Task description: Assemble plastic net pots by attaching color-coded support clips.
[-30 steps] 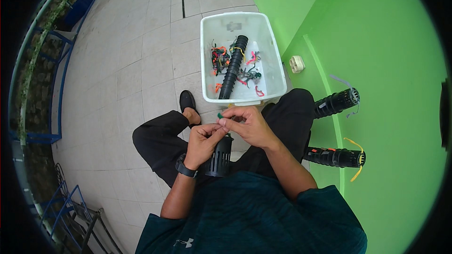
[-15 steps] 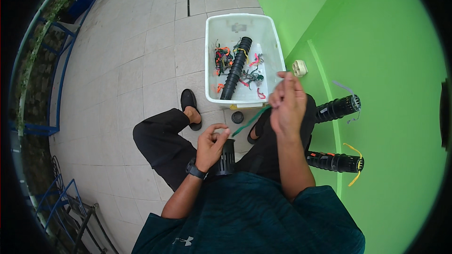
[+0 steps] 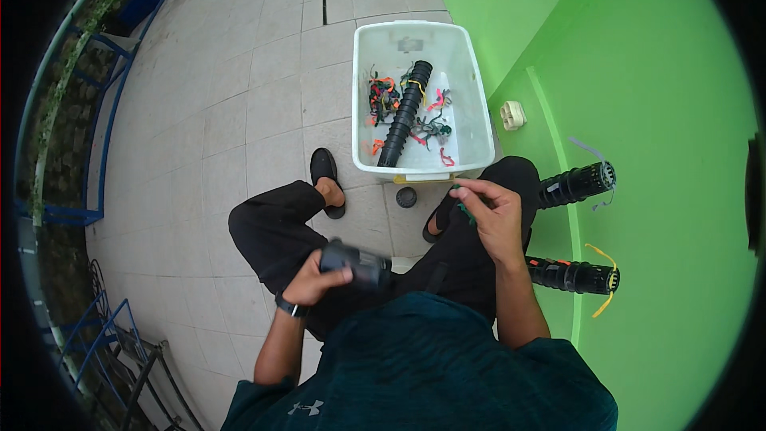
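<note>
My left hand (image 3: 311, 283) grips a black slotted plastic pot (image 3: 359, 266), tipped on its side above my lap and smeared by motion. Between the thumb and fingers of my right hand (image 3: 496, 219) is a crumpled green strip (image 3: 466, 212), mostly hidden by the fingers, held over my right thigh. Beyond my knees stands a white plastic tub (image 3: 484, 112). Inside it lies a long stack of nested black pots (image 3: 405, 116) with a yellow strip around it. Loose coloured strips (image 3: 384, 100) are heaped beside that stack, with more scattered on the tub floor.
Two shorter pot stacks, one with a grey strip (image 3: 576, 183) and one with a yellow strip (image 3: 573, 275), lie right of my leg by the green wall (image 3: 662, 112). A round black piece (image 3: 406, 197) sits on the tiles before the tub. Blue railing (image 3: 112, 128) runs along the left.
The pot has gone from standing upright in my lap to tipped sideways in my left hand. My right hand has come down, and the green strip, stretched out before, is now bunched.
</note>
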Motion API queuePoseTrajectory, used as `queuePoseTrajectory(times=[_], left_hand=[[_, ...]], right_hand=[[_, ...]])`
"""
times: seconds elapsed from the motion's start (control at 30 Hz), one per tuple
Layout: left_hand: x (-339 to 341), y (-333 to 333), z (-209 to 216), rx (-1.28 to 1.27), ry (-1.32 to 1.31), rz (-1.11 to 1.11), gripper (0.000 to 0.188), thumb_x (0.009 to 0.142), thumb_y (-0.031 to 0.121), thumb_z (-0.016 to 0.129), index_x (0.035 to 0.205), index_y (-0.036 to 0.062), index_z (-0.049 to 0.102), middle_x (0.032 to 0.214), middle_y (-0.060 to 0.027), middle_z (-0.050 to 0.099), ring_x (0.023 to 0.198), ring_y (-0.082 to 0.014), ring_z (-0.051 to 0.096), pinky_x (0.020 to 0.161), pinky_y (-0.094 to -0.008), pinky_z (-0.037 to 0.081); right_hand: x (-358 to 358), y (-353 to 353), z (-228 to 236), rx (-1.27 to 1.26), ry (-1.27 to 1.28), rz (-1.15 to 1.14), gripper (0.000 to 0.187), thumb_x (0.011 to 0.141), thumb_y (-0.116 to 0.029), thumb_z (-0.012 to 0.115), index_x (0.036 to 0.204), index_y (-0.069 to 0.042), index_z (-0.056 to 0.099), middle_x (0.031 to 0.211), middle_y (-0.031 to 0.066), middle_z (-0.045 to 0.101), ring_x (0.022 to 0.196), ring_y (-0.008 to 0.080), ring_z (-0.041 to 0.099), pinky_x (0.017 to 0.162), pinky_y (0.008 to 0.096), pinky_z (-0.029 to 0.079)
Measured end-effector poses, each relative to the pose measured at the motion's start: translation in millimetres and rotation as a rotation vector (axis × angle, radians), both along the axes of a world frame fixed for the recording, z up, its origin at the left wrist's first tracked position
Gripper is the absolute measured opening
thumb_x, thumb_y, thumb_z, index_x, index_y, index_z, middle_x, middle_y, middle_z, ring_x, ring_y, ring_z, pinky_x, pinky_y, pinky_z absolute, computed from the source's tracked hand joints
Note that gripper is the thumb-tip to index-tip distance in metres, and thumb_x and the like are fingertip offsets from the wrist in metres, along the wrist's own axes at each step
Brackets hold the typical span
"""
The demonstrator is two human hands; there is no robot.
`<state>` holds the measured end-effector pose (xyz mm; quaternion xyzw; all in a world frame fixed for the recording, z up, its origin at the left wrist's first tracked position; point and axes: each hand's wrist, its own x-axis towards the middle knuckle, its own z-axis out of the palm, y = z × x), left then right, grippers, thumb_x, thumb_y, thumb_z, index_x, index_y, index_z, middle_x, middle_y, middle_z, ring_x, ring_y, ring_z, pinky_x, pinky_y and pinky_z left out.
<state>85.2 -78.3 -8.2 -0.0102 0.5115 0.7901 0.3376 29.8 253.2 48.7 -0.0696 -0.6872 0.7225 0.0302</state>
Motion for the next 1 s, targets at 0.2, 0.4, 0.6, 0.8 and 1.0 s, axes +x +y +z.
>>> queuePoseTrajectory(times=[0.2,0.4,0.6,0.8,1.0], left_hand=[[-63.9,64.8,26.4,0.425,0.222,0.402,0.042,0.083,0.009,0.075,0.12,0.0019,0.056,0.107,-0.0073,0.067,0.104,-0.0216,0.064,0.098,-0.039,0.046],[-78.3,67.5,41.3,0.495,0.286,0.323,0.048,0.084,0.01,0.074,0.127,0.0,0.055,0.117,-0.0125,0.067,0.11,-0.0231,0.064,0.1,-0.0404,0.046],[-77.3,69.2,43.6,0.472,0.302,0.32,0.048,0.083,0.009,0.074,0.127,-0.0003,0.055,0.115,-0.0127,0.068,0.108,-0.0229,0.064,0.099,-0.0403,0.047],[-77.9,62.3,34.6,0.406,0.307,0.276,0.052,0.079,0.003,0.077,0.126,0.0008,0.055,0.117,-0.0117,0.067,0.107,-0.0206,0.064,0.098,-0.0381,0.047],[-78.7,59.9,33.3,0.374,0.275,0.193,0.054,0.079,0.003,0.077,0.127,0.0014,0.054,0.119,-0.0113,0.066,0.109,-0.0201,0.063,0.098,-0.037,0.047]], right_hand=[[-10.5,-34.3,37.9,0.074,0.07,0.144,0.013,0.086,-0.007,0.073,0.098,0.0,0.073,0.081,0.0036,0.071,0.068,0.0068,0.058,0.06,0.0237,0.046],[-21.8,-43.1,59.1,0.346,0.378,0.123,0.012,0.086,-0.006,0.072,0.096,0.0,0.072,0.081,0.004,0.065,0.068,0.0081,0.054,0.059,0.0228,0.043],[-21.5,-45.3,62.6,0.564,0.399,0.118,0.01,0.083,-0.004,0.073,0.091,0.0,0.072,0.077,0.0055,0.066,0.07,0.0089,0.057,0.06,0.024,0.044],[-22.1,-40.7,67.2,0.195,0.027,0.226,0.01,0.084,-0.004,0.074,0.09,0.004,0.071,0.077,0.0047,0.067,0.061,0.0072,0.059,0.057,0.0225,0.047],[-25.5,-36.2,58.5,0.027,-0.075,0.23,0.01,0.085,-0.007,0.076,0.089,0.002,0.073,0.079,0.0045,0.071,0.074,0.0087,0.063,0.068,0.0232,0.049]])
